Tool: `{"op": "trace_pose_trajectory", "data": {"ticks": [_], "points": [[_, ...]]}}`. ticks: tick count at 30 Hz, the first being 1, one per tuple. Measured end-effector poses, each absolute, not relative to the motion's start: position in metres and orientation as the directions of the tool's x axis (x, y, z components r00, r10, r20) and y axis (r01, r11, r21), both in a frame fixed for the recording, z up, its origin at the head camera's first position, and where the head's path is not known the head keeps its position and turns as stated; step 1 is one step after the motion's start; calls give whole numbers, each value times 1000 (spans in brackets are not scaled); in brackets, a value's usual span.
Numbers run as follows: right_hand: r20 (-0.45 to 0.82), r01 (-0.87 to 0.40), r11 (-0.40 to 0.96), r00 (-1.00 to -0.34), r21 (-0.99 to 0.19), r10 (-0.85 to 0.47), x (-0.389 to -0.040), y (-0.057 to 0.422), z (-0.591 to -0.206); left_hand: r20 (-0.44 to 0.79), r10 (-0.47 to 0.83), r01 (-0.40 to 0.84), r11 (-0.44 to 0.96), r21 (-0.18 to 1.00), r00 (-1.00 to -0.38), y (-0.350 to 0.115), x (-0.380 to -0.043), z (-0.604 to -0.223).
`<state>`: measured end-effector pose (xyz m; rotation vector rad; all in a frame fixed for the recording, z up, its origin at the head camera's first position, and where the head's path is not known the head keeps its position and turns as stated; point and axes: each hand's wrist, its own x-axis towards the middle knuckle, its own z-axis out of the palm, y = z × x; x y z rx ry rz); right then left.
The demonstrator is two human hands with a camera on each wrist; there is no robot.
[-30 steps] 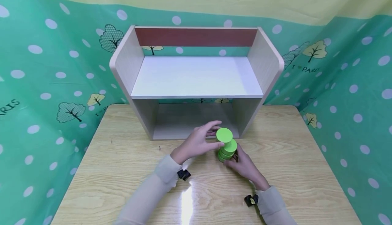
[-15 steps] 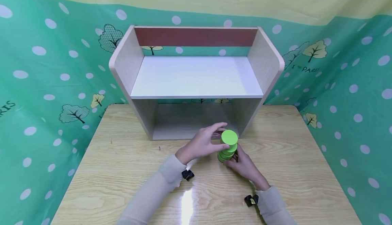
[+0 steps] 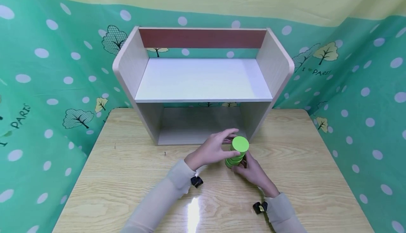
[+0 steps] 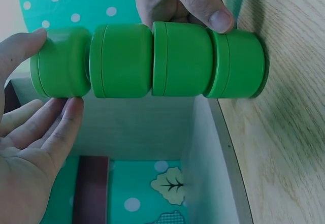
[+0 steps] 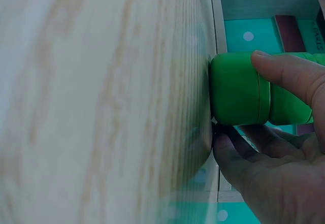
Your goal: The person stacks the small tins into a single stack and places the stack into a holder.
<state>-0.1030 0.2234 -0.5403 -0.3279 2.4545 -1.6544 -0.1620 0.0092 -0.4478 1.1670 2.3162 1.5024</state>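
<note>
Several small green round jars with seamed lids stand in an upright stack on the table. My left hand (image 3: 214, 148) pinches the topmost jar (image 4: 62, 62) between thumb and fingertips, on opposite sides. That jar sits right over the second jar (image 4: 122, 61), lined up with it. Low on the stack, my right hand (image 3: 253, 171) grips the bottom jar (image 5: 236, 89), its thumb on one side and fingers on the other. In the head view the top jar's flat lid (image 3: 240, 145) covers most of those beneath.
Just behind the stack stands a pale two-level shelf unit (image 3: 203, 79) with a dark red back rail (image 3: 203, 38). The wooden table (image 3: 127, 176) carries it. A green dotted curtain (image 3: 352, 148) hangs around the back and sides.
My left hand has carried the top jar right and slightly toward me, from an offset position to directly over the stack. My right hand has stayed in place on the lower jars.
</note>
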Motion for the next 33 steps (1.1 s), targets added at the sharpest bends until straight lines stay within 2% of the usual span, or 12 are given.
{"op": "trace_pose_trajectory", "data": {"ticks": [33], "points": [[-31,-65,370,-968,-927,-249,-103,221,-539,264,678,515,195,835,-686,5,-161,-455]]}}
